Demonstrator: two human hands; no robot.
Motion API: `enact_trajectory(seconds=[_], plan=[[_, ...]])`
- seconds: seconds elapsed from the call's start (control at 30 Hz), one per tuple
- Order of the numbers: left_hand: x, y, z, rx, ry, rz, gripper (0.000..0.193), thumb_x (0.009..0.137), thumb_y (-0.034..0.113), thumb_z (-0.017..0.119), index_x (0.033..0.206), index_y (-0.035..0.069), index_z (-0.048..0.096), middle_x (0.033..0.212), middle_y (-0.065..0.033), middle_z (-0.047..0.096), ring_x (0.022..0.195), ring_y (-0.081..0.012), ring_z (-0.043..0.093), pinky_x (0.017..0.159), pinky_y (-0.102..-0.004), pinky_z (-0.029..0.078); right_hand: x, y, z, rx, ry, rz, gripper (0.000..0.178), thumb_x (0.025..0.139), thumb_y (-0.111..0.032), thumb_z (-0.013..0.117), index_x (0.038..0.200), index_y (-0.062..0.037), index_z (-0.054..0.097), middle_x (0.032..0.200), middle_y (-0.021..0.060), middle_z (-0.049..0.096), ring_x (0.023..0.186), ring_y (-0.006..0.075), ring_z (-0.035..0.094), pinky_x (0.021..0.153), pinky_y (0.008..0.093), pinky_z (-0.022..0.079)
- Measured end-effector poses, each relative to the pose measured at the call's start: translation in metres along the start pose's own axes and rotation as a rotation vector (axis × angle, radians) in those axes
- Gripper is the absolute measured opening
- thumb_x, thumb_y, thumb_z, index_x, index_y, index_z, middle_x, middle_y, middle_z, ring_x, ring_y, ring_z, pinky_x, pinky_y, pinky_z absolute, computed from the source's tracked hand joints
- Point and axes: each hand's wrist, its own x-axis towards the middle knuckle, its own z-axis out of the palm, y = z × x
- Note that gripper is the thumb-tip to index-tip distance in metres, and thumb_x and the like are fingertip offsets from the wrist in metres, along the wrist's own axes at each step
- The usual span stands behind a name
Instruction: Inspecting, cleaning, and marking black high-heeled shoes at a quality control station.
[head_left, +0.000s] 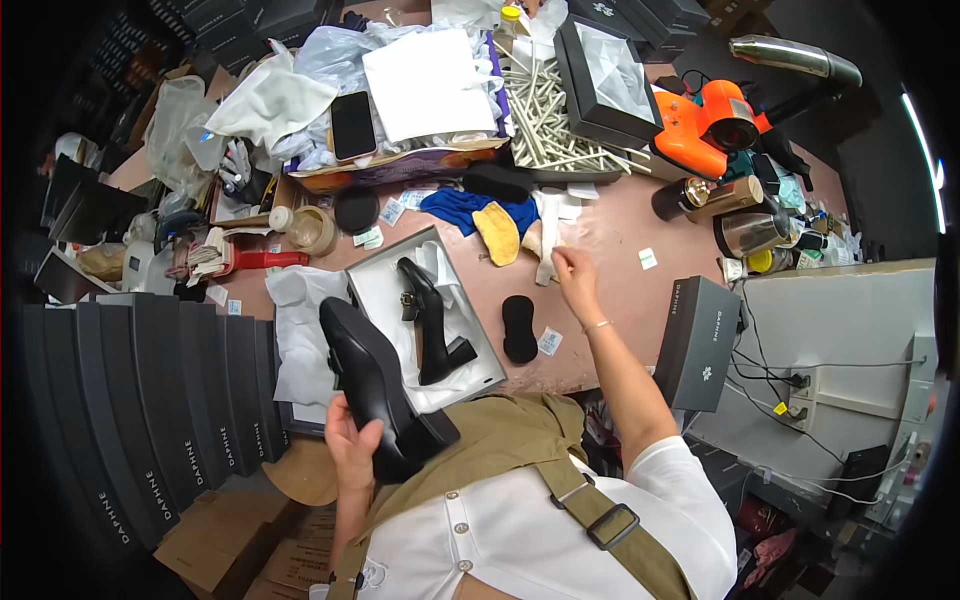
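In my left hand [356,446] is a black block-heeled shoe [372,365], its heel pointing toward me and its toe away. Beyond it, the matching shoe [430,312] lies on white paper in an open shoe box [487,350]. My right hand [576,284] is closed over the table, right at a white cloth strip [548,235]; its fingers are pinched, and what they hold is hidden. Left of that strip are a yellow sponge-like pad [496,234] and a blue cloth [455,209]. A black oval pad [519,329] lies between the box and my right forearm.
A dark box lid [697,343] stands at the table's right edge. Several stacked shoe boxes [150,390] line the left. Along the back are a carton of wrapping with a phone [353,126], a heap of pale sticks [560,115] and an orange heat tool [705,125].
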Motion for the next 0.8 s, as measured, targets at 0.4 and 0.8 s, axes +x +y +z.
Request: enact_trajectory(seconds=[0.4,0.8], plan=[[-0.019,0.006,0.024,-0.089,-0.047,-0.215,0.063,0.077,0.015,0.075,0.129,-0.004,0.045,0.122,-0.0105,0.055,0.108,-0.0168,0.056,0.094,-0.0298,0.045,0.135,0.033,0.055,-0.441,-0.133,-0.061,0.023,0.083,-0.020,0.067,0.098,-0.0031,0.068,0.095,0.0206,0.064,0.091,0.0373,0.063,0.081,0.0445,0.050],[-0.018,0.006,0.024,0.410,-0.161,0.070,0.038,0.084,0.026,0.069,0.106,-0.005,0.065,0.120,-0.0140,0.058,0.109,-0.0201,0.056,0.093,-0.0324,0.043,0.052,-0.039,-0.028,1.036,-0.294,0.432,0.014,0.095,-0.010,0.055,0.105,-0.0017,0.059,0.089,0.0048,0.063,0.089,0.0143,0.061,0.082,0.0287,0.049]])
